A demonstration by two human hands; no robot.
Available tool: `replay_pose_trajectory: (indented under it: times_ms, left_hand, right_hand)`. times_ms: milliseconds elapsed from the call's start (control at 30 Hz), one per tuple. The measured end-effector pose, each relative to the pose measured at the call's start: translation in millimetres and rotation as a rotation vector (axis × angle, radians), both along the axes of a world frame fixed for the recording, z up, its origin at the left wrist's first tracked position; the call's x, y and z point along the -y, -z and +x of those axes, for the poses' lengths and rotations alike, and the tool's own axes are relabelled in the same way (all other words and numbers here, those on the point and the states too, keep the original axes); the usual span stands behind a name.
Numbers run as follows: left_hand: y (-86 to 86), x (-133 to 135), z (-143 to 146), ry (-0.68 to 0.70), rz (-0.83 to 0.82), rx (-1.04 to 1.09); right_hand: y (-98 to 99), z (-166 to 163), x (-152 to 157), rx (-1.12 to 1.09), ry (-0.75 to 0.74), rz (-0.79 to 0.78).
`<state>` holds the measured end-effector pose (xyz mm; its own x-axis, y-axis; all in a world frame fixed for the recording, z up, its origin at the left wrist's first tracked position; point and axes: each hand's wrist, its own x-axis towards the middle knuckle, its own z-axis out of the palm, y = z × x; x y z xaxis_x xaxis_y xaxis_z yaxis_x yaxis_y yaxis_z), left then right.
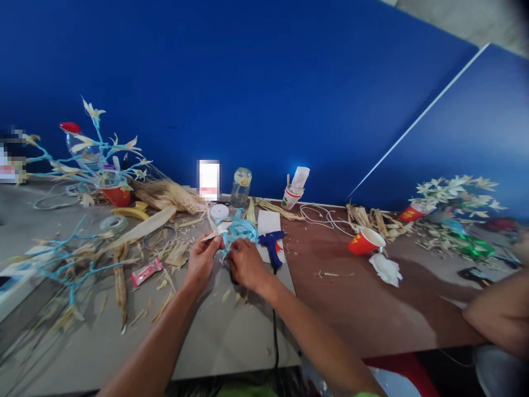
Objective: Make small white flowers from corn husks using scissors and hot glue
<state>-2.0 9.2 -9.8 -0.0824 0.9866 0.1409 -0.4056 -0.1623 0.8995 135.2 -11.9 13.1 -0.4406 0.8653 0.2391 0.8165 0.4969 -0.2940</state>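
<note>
Near the middle of the bench, the left hand pinches a pale husk strip. The right hand, fingers curled, grips a tangle of blue ribbon. The hands touch, steadying one piece together. Just right, a blue glue gun lies on white paper, within easy reach.

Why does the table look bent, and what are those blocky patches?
Head view: a wide lens bows table and wall; patches at the left edge and beside the jar are pixelated; left hand and right hand at the blue ribbon look sharp.
</note>
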Motion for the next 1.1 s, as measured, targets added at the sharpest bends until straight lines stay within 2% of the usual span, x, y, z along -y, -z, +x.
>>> replay_pose_trajectory:
  times_ms: [100,233,300,367,500,700,867,1000,1100]
  left_hand:
    - [-2.0,0,0,0.000,-0.014,-0.001]
    - [-4.4,2,2,0.024,-0.050,-0.001]
    - [-5.4,4,4,0.052,-0.069,0.019]
    - [-6.3,6,6,0.107,-0.077,0.052]
    - [-5.1,9,8,0.185,-0.105,0.105]
    - [2.7,6,6,0.193,-0.100,0.057]
    - [-3.8,7,8,0.211,-0.096,0.015]
    - [-9.1,8,10,0.182,-0.097,-0.058]
    - [-6.0,7,9,0.098,-0.101,-0.135]
  right_hand:
    - [0.0,5,-6,-0.460,0.105,-0.099]
    - [-5.2,10,-10,-1.062,0.246,-0.433]
    - [-8.4,10,-9,-1.254,0.257,-0.585]
    - [-10.5,8,-7,-1.344,0.242,-0.650]
    - [-7.7,5,-6,-1.331,0.243,-0.629]
    - [1.6,5,-10,-1.170,0.256,-0.508]
    - [-2.6,6,-6,-1.021,0.250,-0.370]
    - [-4.9,7,-5,-0.898,0.225,-0.259]
    - [-0.8,10,-8,-0.875,0.203,-0.237]
